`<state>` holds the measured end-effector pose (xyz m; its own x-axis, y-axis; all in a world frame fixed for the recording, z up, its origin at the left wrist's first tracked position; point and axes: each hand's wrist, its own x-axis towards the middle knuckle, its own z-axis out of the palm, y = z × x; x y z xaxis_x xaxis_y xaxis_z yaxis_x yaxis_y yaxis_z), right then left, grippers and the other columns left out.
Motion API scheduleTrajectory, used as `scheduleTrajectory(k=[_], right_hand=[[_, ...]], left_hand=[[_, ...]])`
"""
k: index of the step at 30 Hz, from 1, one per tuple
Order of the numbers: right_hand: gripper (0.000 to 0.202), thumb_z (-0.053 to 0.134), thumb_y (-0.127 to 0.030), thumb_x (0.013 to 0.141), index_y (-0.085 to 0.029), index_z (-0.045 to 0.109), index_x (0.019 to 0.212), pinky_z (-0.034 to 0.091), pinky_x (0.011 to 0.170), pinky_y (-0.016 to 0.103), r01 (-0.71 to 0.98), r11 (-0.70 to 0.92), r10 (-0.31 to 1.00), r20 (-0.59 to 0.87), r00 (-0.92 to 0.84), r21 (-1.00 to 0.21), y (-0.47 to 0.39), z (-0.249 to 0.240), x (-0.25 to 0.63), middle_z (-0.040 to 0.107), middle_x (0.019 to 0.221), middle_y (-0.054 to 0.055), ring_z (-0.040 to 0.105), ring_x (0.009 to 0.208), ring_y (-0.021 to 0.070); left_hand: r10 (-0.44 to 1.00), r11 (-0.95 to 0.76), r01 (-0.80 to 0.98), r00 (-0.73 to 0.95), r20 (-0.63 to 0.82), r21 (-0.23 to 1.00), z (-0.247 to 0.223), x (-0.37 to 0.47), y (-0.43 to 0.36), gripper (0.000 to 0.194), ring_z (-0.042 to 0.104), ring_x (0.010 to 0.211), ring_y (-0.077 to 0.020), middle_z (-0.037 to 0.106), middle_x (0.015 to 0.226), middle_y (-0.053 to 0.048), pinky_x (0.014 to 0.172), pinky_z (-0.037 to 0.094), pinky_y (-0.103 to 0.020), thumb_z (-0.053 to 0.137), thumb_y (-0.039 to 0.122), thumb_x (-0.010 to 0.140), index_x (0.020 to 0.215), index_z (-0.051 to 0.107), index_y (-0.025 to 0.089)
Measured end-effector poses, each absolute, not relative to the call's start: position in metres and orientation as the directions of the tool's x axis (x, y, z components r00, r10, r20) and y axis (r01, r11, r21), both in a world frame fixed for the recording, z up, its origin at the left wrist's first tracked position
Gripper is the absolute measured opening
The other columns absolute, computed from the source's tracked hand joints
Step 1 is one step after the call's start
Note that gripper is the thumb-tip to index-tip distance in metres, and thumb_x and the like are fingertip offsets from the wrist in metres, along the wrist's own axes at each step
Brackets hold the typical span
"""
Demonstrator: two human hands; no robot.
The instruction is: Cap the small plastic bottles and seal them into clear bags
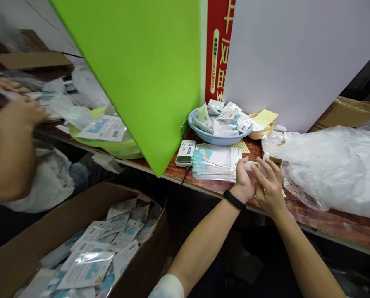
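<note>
My left hand [246,182], with a black band on its wrist, is closed around a small white translucent item [249,165] over the table's front edge. My right hand [270,184] is beside it, fingers bent around a small white bottle-like piece [266,156]; the hands nearly touch. Just left of them lies a stack of clear packets with blue-and-white cards [214,161]. Behind the stack stands a blue bowl [219,138] full of small packets. An orange bowl [259,134] with yellow paper is to its right.
A large clear plastic bag [336,169] covers the right tabletop. A white device [185,153] sits left of the stack. Green [147,74] and grey panels [290,58] rise behind. Lower left, a cardboard box [63,215] holds packets. Another person's hands [20,105] work far left.
</note>
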<state>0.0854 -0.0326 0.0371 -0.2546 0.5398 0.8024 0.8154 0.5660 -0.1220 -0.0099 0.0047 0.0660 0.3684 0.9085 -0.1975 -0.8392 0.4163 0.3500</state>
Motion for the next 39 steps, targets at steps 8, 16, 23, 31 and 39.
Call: scheduleTrajectory(k=[8, 16, 23, 31, 39], right_hand=[[0.043, 0.049, -0.042, 0.093, -0.018, 0.050, 0.129, 0.053, 0.084, 0.048, 0.490, 0.426, 0.730, 0.609, 0.311, -0.761, -0.024, 0.037, 0.076, 0.063, 0.112, 0.015, 0.064, 0.098, 0.0263], [0.043, 0.046, -0.056, 0.090, -0.018, 0.058, 0.107, 0.049, 0.090, 0.048, 0.396, 0.367, 0.791, 0.507, 0.344, -0.842, -0.005, 0.034, 0.052, 0.066, 0.106, 0.014, 0.062, 0.101, 0.0272], [0.052, 0.053, -0.070, 0.082, -0.020, 0.051, 0.097, 0.053, 0.071, 0.040, 0.274, 0.317, 0.763, 0.416, 0.496, -0.908, -0.001, 0.043, 0.057, 0.063, 0.086, 0.007, 0.065, 0.077, 0.0232], [0.056, 0.063, -0.072, 0.070, -0.021, 0.044, 0.083, 0.057, 0.056, 0.027, 0.001, 0.224, 0.849, 0.195, 0.491, -0.975, 0.012, 0.039, 0.104, 0.057, 0.075, -0.003, 0.064, 0.057, 0.0106], [0.049, 0.079, -0.057, 0.064, -0.015, 0.060, 0.080, 0.056, 0.047, 0.022, -0.092, 0.133, 0.958, 0.104, 0.266, -0.987, 0.003, 0.041, 0.081, 0.064, 0.067, 0.000, 0.064, 0.050, 0.0119]], left_hand=[[0.976, 0.217, -0.853, 0.202, -0.083, 0.475, 0.074, -0.025, 0.013, 0.017, 0.060, 0.064, -0.0115, 0.063, 0.069, 0.000, 0.073, 0.048, -0.027, 0.072, 0.016, 0.063, 0.077, 0.061, 0.015], [0.993, 0.119, -0.798, 0.109, -0.052, 0.591, 0.066, -0.009, 0.018, 0.036, 0.059, 0.070, -0.0118, 0.061, 0.074, 0.000, 0.076, 0.046, -0.027, 0.085, 0.036, 0.058, 0.078, 0.063, 0.015], [0.989, -0.062, -0.442, 0.094, 0.115, 0.895, 0.062, -0.019, 0.022, 0.075, 0.057, 0.122, -0.0294, 0.060, 0.130, -0.018, 0.103, 0.045, -0.040, 0.068, 0.064, 0.075, 0.129, 0.049, 0.015], [0.911, -0.412, 0.831, 0.362, 0.198, 0.375, 0.029, -0.126, 0.037, 0.091, 0.022, 0.148, -0.0389, 0.032, 0.155, -0.026, 0.122, 0.012, -0.053, 0.079, 0.049, 0.070, 0.141, 0.042, 0.008], [0.887, -0.419, 0.794, 0.254, 0.385, 0.441, 0.017, -0.125, 0.018, 0.035, 0.061, 0.113, -0.0243, 0.071, 0.105, -0.012, 0.109, 0.037, -0.046, 0.032, 0.027, 0.101, 0.095, 0.065, 0.015]])
